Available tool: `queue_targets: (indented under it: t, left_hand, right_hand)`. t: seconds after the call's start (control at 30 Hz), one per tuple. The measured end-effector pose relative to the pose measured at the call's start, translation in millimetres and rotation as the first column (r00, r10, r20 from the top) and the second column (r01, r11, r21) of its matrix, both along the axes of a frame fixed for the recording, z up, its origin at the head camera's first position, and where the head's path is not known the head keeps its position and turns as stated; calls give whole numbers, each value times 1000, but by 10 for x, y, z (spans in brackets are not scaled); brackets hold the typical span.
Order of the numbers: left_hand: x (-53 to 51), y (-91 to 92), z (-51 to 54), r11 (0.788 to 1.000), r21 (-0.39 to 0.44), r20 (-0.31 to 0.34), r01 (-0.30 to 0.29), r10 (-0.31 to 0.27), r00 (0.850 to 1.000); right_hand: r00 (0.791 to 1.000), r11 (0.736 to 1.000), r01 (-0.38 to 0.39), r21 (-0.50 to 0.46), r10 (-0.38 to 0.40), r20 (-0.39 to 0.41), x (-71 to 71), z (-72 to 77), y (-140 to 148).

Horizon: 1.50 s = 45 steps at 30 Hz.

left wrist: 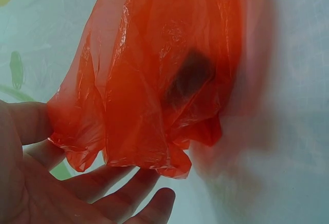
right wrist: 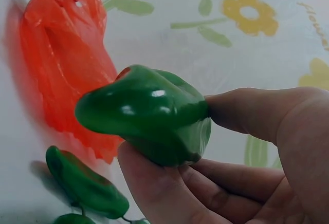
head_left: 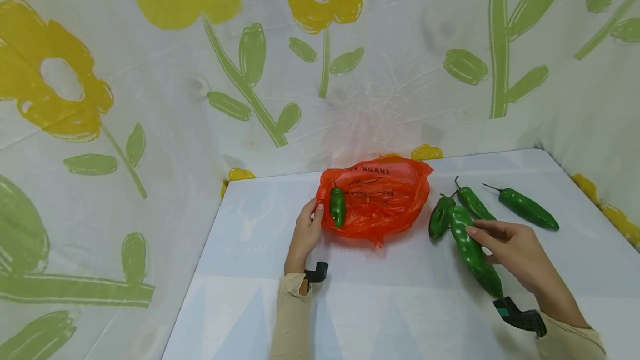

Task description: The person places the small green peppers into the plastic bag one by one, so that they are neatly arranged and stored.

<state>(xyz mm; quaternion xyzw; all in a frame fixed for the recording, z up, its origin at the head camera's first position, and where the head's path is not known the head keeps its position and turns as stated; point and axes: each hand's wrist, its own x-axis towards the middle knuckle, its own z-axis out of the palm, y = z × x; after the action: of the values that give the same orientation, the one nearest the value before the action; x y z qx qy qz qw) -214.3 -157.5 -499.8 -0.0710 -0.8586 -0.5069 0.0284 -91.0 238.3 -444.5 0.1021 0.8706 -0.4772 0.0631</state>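
A red plastic bag (head_left: pixel 395 210) with dark print lies on the table, one green pepper (head_left: pixel 337 206) on its left part. The left hand (head_left: pixel 306 233) pinches the bag's left edge; in the left wrist view its thumb and fingers hold the red film (left wrist: pixel 133 106), a dark shape showing through. The right hand (head_left: pixel 520 251) grips a large green pepper (head_left: pixel 467 240) between thumb and fingers, right of the bag; the right wrist view shows this pepper (right wrist: pixel 149 111) close up. Another pepper's end (head_left: pixel 490 280) shows below it.
Beside the right hand lie a short curved pepper (head_left: pixel 440 218), a slim pepper (head_left: pixel 472 201) and, farther right, a long pepper (head_left: pixel 529 208). A white curtain (head_left: pixel 400 88) with yellow flowers hangs behind the white table (head_left: pixel 390 304).
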Motion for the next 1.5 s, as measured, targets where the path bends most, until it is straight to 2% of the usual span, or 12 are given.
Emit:
queue_targets:
  t: [0.2,0.7,1.13,1.5]
  left_hand:
    - [0,8,-2,1000,-1,-18,5,-5,1000]
    - [6,-2,5,1000,2,-7,0,0,1000]
    - [17,-4,-7,1000,-4,-1,-3,3,1000]
    - [7,2,16,1000,-4,4,-1,1,1000]
  right_hand:
    - [1000,1000,-2,-5,2,-16,-25,27,-62]
    - [999,997,-24,-70,21,-40,-124,100,-223]
    - [998,997,-12,-81,7,-57,-221,118,-377]
    - [998,990,-6,-140,-3,-67,-302,144,-482]
